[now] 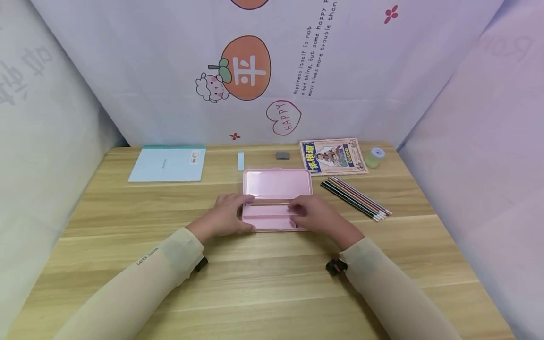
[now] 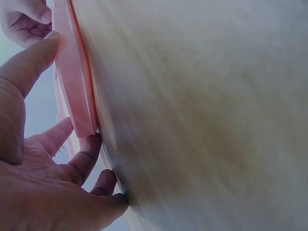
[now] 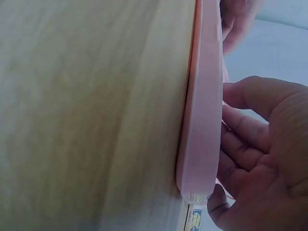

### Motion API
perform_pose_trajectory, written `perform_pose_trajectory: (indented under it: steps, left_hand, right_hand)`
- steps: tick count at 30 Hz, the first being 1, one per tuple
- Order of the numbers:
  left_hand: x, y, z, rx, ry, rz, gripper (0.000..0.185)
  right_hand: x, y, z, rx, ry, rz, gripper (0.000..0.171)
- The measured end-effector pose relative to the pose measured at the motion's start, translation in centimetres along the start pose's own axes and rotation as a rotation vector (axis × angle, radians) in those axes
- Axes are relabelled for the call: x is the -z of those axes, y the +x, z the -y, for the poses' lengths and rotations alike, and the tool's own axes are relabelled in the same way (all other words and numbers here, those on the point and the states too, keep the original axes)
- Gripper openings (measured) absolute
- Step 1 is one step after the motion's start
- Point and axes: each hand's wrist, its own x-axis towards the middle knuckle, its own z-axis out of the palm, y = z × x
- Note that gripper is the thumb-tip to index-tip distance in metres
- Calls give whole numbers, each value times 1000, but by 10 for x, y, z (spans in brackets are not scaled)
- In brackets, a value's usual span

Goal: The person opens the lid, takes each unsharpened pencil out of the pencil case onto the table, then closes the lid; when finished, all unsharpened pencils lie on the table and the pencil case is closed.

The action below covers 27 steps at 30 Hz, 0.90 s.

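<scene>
A pink case point(image 1: 277, 200) is lying open in the middle of the table point(image 1: 263, 283), its lid tilting up on the far side. The left hand point(image 1: 225, 218) is resting on the case's left end and the right hand point(image 1: 312, 215) on its right end, fingers reaching over the tray. Pencils point(image 1: 356, 198) are lying in a bundle just right of the case. Along the far edge, a notebook point(image 1: 167, 164) is sitting at the left, then a small blue strip point(image 1: 241, 161), a grey eraser point(image 1: 282, 155), a booklet point(image 1: 332, 156) and a tape roll point(image 1: 375, 157).
</scene>
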Motion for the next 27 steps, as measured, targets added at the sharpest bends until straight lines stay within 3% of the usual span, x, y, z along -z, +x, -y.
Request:
perform_pose_trajectory:
  steps: [10,18,27]
  left_hand:
    - [2,-2,-4,-11,1,2,91]
    - [1,-1,-2,-13,8,0,91]
    - [2,-2,-3,1,-5,3,91]
  right_hand:
    - [-2,0,4,-82,3,63,23]
    - [-1,2,3,-23,29,-24,30]
    - [0,-1,6,-29,17,-34,26]
